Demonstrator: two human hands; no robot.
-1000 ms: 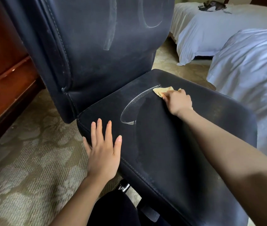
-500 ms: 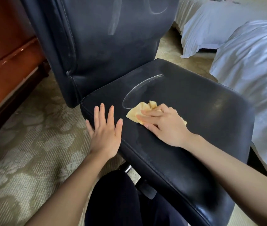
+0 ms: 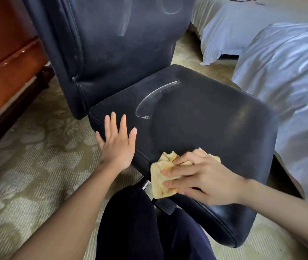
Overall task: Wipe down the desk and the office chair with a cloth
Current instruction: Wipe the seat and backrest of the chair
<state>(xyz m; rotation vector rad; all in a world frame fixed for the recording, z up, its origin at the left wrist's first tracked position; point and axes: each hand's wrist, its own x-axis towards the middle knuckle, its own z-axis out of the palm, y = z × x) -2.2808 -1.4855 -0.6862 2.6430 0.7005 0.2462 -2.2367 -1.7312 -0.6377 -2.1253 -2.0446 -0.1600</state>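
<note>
The black leather office chair has a dusty seat (image 3: 215, 128) with a curved wipe mark, and a streaked backrest (image 3: 121, 44). A crumpled yellow cloth (image 3: 161, 177) lies at the seat's near edge and partly hangs over it. My right hand (image 3: 205, 179) presses it down with straight fingers laid across it. Flat on the seat's left front corner rests my left hand (image 3: 116, 145), fingers spread and holding nothing.
Reddish wooden furniture (image 3: 8, 62) stands at the left. Two beds with white bedding are at the right (image 3: 290, 81) and far back (image 3: 243, 25). Patterned carpet (image 3: 27, 175) covers the floor. My knee in dark trousers (image 3: 140, 222) is under the seat's front.
My right hand has drawn the cloth from the back of the seat toward me, down to the near edge. My left hand has stayed on the seat's corner.
</note>
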